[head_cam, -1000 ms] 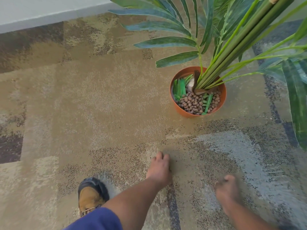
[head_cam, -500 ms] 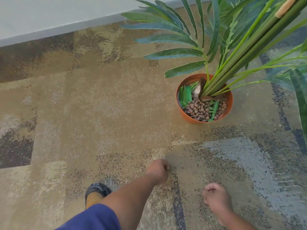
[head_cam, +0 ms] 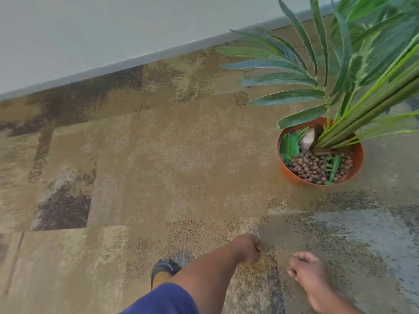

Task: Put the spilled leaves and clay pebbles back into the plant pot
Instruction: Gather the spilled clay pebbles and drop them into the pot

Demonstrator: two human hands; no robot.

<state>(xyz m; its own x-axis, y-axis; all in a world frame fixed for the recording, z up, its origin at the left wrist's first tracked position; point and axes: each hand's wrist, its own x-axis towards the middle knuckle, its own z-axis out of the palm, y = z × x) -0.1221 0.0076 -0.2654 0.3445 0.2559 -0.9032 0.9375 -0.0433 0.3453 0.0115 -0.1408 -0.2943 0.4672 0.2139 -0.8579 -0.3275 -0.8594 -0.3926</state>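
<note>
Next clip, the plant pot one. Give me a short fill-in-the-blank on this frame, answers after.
1. The clay pebbles lie inside the ____ plant pot.
2. Both the left hand and the right hand are curled into loose ____.
3. The pot stands on the ____.
4. Loose green leaves lie in the pot on its ____ side.

Answers: orange; fists; carpet; left

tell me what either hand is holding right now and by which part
Cannot be told. The left hand and the right hand are both loosely curled over the carpet, and nothing shows between the fingers.
</note>
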